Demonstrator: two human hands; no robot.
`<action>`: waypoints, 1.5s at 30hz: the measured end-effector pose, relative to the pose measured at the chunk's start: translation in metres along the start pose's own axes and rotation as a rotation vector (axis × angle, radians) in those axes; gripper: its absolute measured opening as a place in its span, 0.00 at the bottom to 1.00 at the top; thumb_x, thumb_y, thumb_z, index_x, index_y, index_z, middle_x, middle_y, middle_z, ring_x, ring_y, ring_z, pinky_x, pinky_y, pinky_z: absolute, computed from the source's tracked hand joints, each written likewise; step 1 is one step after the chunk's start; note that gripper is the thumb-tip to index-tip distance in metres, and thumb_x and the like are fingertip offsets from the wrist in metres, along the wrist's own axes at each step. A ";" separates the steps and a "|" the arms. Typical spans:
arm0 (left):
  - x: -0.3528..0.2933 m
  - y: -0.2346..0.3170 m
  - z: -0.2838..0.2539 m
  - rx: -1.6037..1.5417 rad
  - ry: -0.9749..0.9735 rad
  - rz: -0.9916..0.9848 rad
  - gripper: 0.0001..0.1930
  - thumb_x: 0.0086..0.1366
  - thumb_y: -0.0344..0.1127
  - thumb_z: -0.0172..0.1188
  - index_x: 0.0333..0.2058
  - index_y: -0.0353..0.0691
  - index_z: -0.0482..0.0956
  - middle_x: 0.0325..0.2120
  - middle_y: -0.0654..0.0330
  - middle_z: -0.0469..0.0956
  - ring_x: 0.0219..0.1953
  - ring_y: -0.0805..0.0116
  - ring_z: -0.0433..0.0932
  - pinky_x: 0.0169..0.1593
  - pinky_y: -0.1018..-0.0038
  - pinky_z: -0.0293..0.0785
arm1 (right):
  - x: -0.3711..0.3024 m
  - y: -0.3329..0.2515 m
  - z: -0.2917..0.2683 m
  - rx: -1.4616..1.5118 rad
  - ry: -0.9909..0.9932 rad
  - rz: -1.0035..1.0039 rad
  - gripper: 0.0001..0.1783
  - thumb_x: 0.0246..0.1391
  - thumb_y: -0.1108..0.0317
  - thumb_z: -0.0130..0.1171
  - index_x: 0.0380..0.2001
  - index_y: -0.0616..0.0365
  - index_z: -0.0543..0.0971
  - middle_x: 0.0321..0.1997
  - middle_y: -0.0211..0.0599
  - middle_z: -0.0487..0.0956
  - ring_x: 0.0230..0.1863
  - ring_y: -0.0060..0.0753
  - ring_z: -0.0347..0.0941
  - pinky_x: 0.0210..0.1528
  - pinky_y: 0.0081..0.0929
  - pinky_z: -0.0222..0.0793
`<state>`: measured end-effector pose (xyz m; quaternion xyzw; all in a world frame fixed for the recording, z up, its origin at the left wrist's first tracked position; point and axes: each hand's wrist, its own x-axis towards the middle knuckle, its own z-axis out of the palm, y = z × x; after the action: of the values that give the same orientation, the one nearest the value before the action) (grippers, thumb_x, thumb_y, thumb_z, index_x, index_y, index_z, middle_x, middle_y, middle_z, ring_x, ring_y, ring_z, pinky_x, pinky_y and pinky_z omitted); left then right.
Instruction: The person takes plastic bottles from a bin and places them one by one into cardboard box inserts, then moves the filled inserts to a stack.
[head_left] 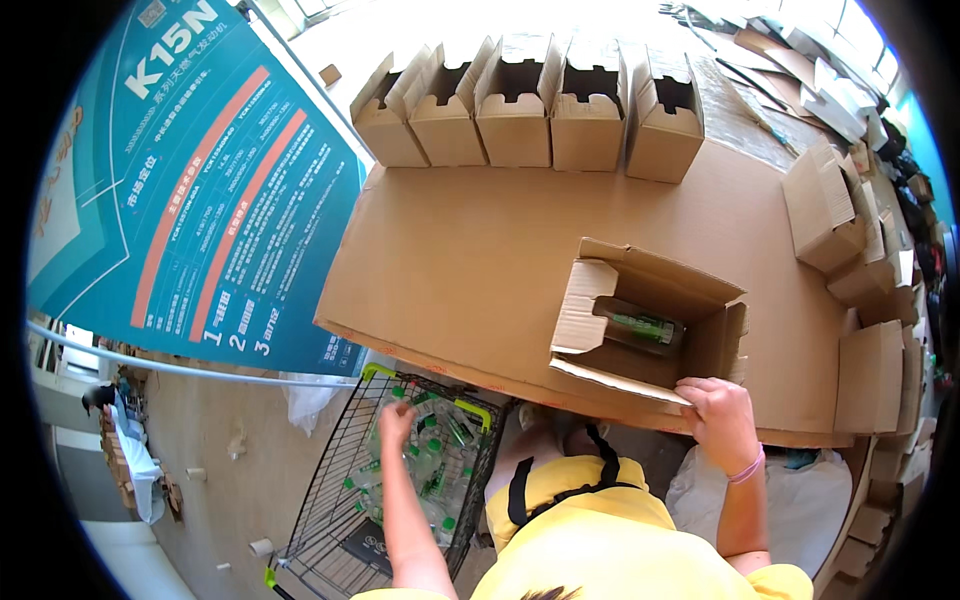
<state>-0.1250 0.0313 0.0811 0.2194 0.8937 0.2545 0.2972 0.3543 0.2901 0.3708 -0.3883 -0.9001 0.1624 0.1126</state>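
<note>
An open cardboard box [722, 345] stands on the cardboard-covered table in front of me. Inside it lies a clear plastic bottle with a green label [642, 326]. My right hand [722, 412] grips the box's near right edge, fingers curled over the rim. My left hand [397, 418] is down in a black wire shopping cart [318, 470] beside the table. Clear plastic bottles with green caps [428, 460] fill part of the cart under that hand. Its fingers are curled closed, but whatever lies between them is too small to make out.
Several open cardboard boxes [515, 125] stand in a row along the table's [450, 250] far edge. More boxes [822, 205] line the right side. A large teal printed board [230, 200] leans at the left. Crumpled white plastic sheeting [790, 505] lies below the table, right of my legs.
</note>
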 end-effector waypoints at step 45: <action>-0.093 0.216 -0.085 -1.968 0.096 0.653 0.42 0.58 0.52 0.66 0.64 0.37 0.59 0.63 0.51 0.62 0.67 0.49 0.58 0.71 0.50 0.53 | 0.007 0.002 0.001 -0.194 0.039 -0.167 0.10 0.45 0.71 0.63 0.34 0.58 0.81 0.42 0.37 0.81 0.53 0.37 0.74 0.66 0.43 0.62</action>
<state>-0.0599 0.1204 0.3055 0.1010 0.1985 0.9484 0.2256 0.3505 0.2965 0.3693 -0.3240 -0.9384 0.0571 0.1054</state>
